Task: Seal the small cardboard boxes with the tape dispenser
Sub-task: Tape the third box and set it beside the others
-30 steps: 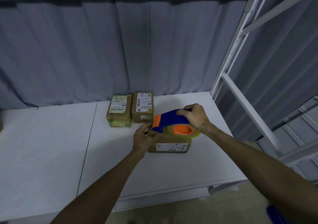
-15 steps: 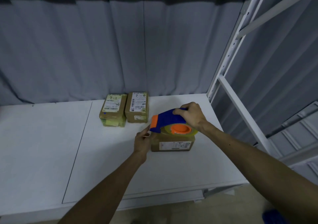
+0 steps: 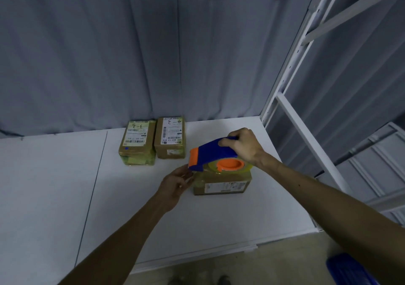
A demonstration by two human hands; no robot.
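Hardly moved: our right hand [image 3: 243, 146] clamps the blue-and-orange plastic tape dispenser [image 3: 210, 153] on the brown cardboard box [image 3: 221, 186], left hand [image 3: 175, 184] bracing open-fingered; two labelled boxes behind [image 3: 169, 138] look sealed.

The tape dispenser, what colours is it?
The tape dispenser is blue with orange parts, seen in the head view, held by the right hand.

Dispenser [image 3: 210, 153] on near box [image 3: 221, 186] (2 boxes [image 3: 138, 145] [image 3: 170, 140] behind).
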